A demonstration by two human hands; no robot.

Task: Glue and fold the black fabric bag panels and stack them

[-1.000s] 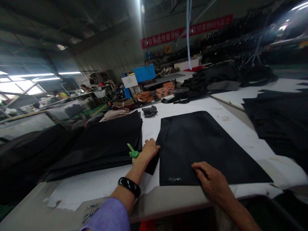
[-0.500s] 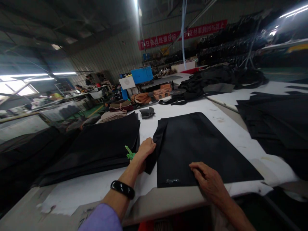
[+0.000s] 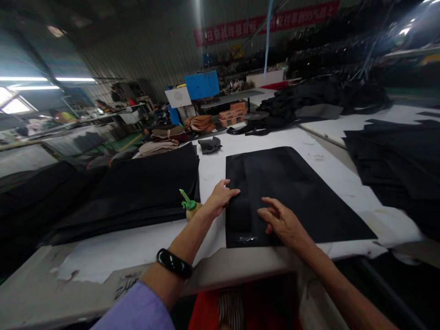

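A large black fabric panel (image 3: 295,197) lies flat on the white-covered table in front of me. Along its left side rests a narrower black piece (image 3: 239,215), laid flat on top. My left hand (image 3: 220,198) is at the left edge of that narrower piece, index finger stretched over it, holding nothing. Over the panel's middle is my right hand (image 3: 279,221), its fingers apart and bent a little, with nothing in them; whether it touches the cloth I cannot tell. A small clear shiny patch (image 3: 247,239) shows near the panel's front left corner.
To the left sits a stack of black fabric (image 3: 147,188), with a round object with a green top (image 3: 188,204) beside it. A crumpled dark scrap (image 3: 209,145) lies farther back. Orange-brown boxes (image 3: 233,114) stand behind, and more black pieces (image 3: 398,160) lie right.
The narrower piece, gripped by my left hand before, now lies flat on the panel and the left fingers have let go. My right hand has moved up and left from the front edge.
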